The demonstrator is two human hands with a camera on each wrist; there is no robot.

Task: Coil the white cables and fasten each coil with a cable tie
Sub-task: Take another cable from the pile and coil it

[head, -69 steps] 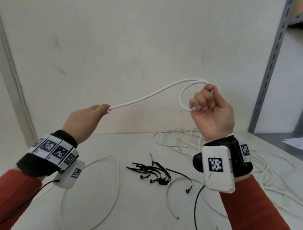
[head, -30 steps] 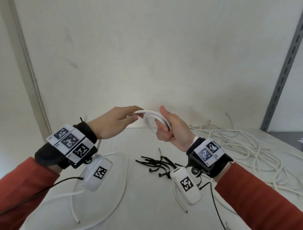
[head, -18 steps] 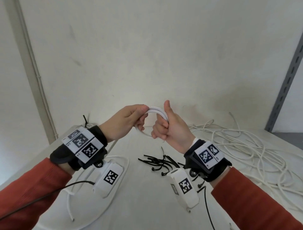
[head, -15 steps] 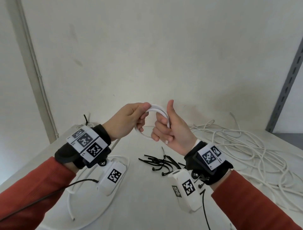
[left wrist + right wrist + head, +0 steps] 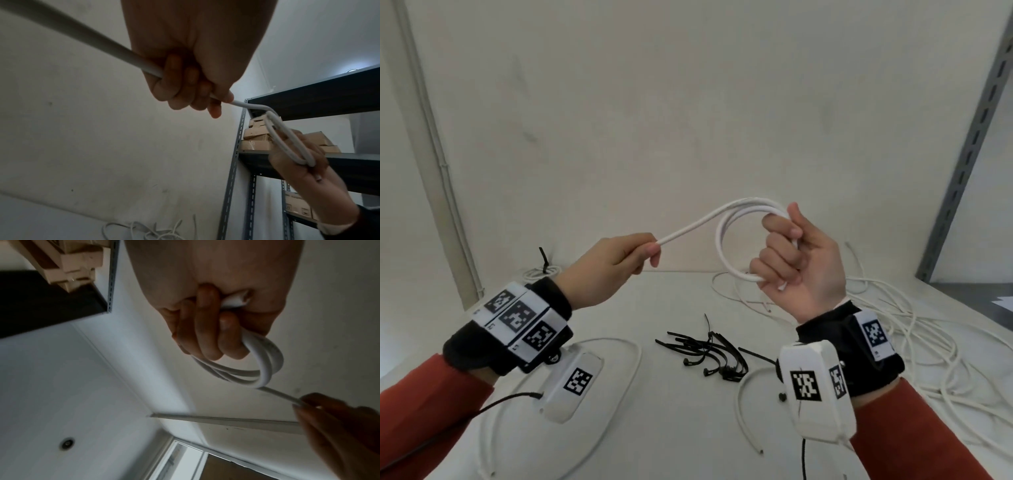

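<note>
Above the desk [image 5: 688, 428], our right hand [image 5: 796, 263] grips the coiled white cable [image 5: 724, 246] while our left hand [image 5: 613, 265] pinches its free end.

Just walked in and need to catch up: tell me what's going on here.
A person is coiling a white cable in the air above a table. The right hand grips a small coil of a few loops, while the left hand pinches the loose stretch leading to it. No tie is on this coil yet. A bunch of black cable ties lies on the table, with a tangle of more white cables to the right.
</note>
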